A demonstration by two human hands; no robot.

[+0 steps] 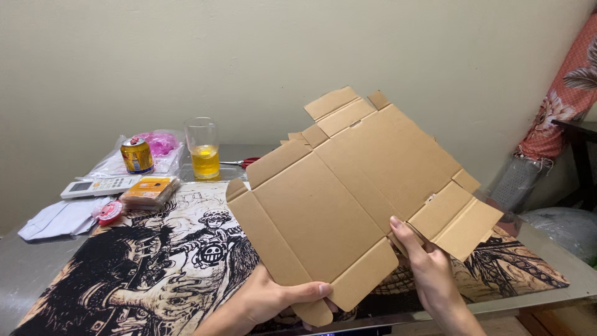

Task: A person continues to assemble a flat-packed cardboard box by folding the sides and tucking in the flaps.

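While you hold it up above the middle of the table, the flat cardboard box blank [348, 199] hangs tilted, its creased flaps spread out on every side. Your left hand [273, 298] pinches its lower edge, thumb closed over the front face and fingers behind; your right hand [432, 270] grips the lower right side near a slotted flap, fingers curled around the edge. The sheet looks light and fairly stiff across its panels, but likely to bend at the scored folds, so the firm panel edges seem the safer places to grip, not the loose tabs. Below it a printed mat [155, 267] covers the metal table [25, 274]. Toward the far left corner stand a glass of yellow drink [203, 149] and a yellow can [137, 155], with a white remote control [99, 186], an orange packet [149, 190] and a plastic bag [158, 146] just beside them. Red-handled scissors [244, 162] lie near the back edge.
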